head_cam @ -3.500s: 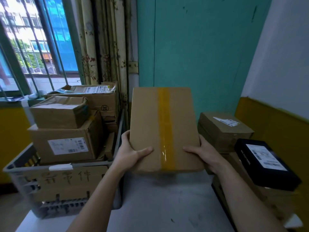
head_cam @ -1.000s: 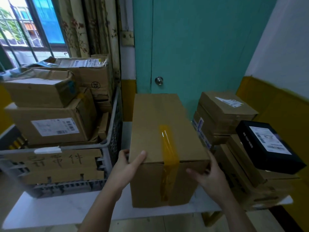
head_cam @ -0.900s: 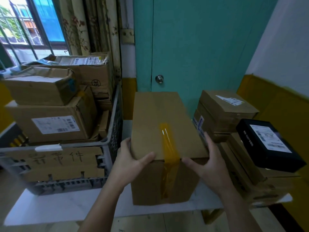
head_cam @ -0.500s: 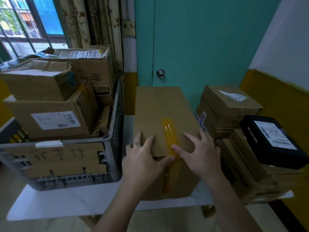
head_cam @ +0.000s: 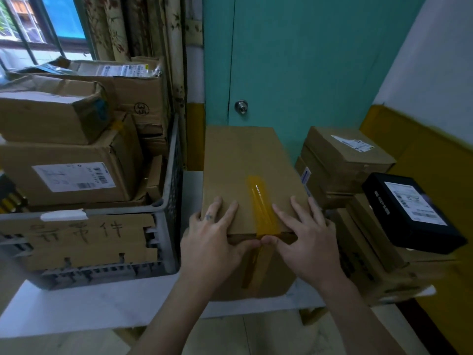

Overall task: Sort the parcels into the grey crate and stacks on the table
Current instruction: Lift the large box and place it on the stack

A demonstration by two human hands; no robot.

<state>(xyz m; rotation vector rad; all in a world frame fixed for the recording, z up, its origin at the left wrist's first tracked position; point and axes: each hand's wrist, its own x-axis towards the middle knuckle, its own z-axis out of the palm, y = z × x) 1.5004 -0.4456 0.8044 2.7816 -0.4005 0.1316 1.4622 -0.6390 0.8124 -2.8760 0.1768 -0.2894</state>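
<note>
Left hand (head_cam: 215,243) and right hand (head_cam: 305,243) lie flat, fingers spread, on the taped cardboard box (head_cam: 245,155) at the table's (head_cam: 76,311) front edge.

Both hands sit at the near top edge of the box (head_cam: 245,155). The left hand (head_cam: 212,243) is palm down, left of the box's mid-line, with fingers straight and spread flat on the box top and the thumb dropped over the edge onto the front face. The right hand (head_cam: 305,242) mirrors it right of the mid-line, fingers splayed flat on top, thumb below the edge. Thumb tips nearly meet at the mid-line. Both forearms are bare and reach toward the box front, converging slightly.
</note>
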